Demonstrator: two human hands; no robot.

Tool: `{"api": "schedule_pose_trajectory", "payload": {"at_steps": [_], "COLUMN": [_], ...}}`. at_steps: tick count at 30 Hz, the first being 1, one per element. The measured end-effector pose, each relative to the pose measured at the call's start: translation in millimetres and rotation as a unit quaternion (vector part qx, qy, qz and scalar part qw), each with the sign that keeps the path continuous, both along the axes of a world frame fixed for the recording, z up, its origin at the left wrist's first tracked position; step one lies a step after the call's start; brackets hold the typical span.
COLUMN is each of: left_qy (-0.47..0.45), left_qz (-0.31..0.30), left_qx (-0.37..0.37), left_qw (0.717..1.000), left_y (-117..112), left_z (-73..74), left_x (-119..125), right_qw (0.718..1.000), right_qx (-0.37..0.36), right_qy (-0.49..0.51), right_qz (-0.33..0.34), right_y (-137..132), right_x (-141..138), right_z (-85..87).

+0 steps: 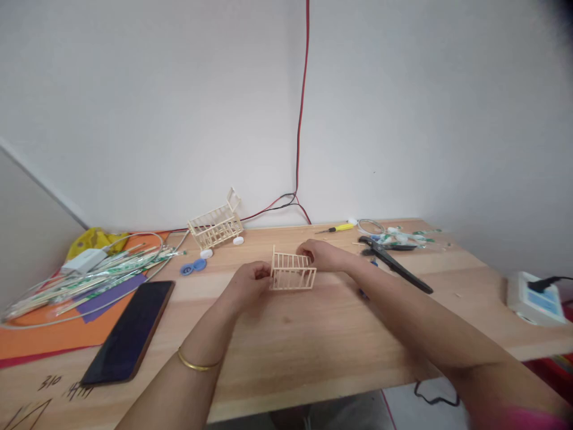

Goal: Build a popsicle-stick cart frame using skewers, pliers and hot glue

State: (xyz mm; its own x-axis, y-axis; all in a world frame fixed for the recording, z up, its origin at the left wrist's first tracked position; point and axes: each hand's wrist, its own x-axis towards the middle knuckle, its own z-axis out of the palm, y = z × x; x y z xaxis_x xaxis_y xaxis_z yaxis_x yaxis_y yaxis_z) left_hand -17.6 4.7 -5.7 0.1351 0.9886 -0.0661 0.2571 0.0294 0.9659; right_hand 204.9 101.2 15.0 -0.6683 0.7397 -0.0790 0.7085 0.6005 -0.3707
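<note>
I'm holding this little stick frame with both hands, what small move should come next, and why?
Probably lift and turn the stick frame to inspect its joints: left hand and right hand grip opposite ends, and it sits on the table.

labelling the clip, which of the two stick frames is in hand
The front frame, held between the left hand and right hand. The back frame stands untouched by the wall on white caps.
</note>
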Motion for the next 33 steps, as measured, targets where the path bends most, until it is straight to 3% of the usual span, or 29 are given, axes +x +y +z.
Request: {"api": "schedule_pose_trajectory", "payload": {"at_steps": [5,10,13,17,22,26,33], "left_qy": [-0.158,-0.249,-0.270,-0.257,-0.219,-0.199,-0.219], "left_qz": [-0.045,-0.059,-0.032,0.028,0.072,0.089,0.113], "left_qx": [-0.113,-0.150,-0.155,-0.167,-0.171,-0.157,-0.105], "left_qw": [0.980,0.955,0.950,0.951,0.958,0.963,0.964], "left_y": [0.6,-2.0,-1.2,6.7,28.4,45.3,52.0], "left_z": [0.2,9.3,11.5,11.2,16.0,18.4,0.3], "left_x": [-3.5,-4.5,-3.7,0.2,4.8,7.1,10.5], "right_qw": [0.999,0.988,0.972,0.923,0.851,0.810,0.783], "right_qx": [-0.032,-0.007,-0.087,-0.233,-0.315,-0.334,-0.336], "right_qy": [0.019,0.126,0.195,0.277,0.383,0.437,0.469], "right_qz": [0.028,-0.086,-0.096,-0.128,-0.173,-0.204,-0.232], "right_y": [-10.5,-24.7,-39.0,-50.3,-39.8,-31.6,-32.0], "right_x": [15.2,30.5,32.4,29.2,27.3,26.2,20.1], "right_z": [3.1,8.1,11.8,6.5,-9.4,-17.4,-27.4]}}
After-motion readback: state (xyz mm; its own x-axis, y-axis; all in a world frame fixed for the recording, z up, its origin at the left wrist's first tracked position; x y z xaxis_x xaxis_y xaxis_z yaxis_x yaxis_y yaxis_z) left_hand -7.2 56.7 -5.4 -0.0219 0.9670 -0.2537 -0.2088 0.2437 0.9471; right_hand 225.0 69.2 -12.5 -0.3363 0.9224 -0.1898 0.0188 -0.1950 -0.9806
